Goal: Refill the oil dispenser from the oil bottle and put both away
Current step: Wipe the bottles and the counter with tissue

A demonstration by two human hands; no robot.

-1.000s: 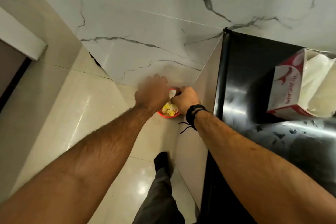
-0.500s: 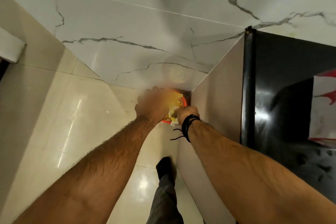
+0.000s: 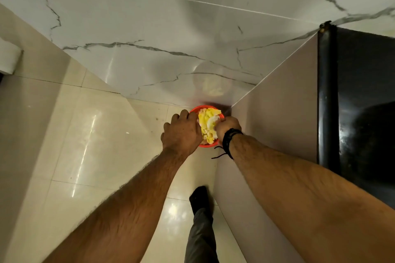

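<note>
We reach both hands down into a red bin [image 3: 193, 110] in the floor corner. Our left hand [image 3: 181, 133] rests on its rim, fingers curled over; our right hand [image 3: 227, 125] pinches the yellow wrapper [image 3: 207, 120] inside.

A white marble-look wall [image 3: 149, 28] with grey veins meets a glossy cream tiled floor [image 3: 74, 145] that mirrors ceiling light. At right stands a counter: beige side panel [image 3: 277, 113], shiny black top [image 3: 367, 96]. A white ledge [image 3: 8, 60] juts at left.
</note>
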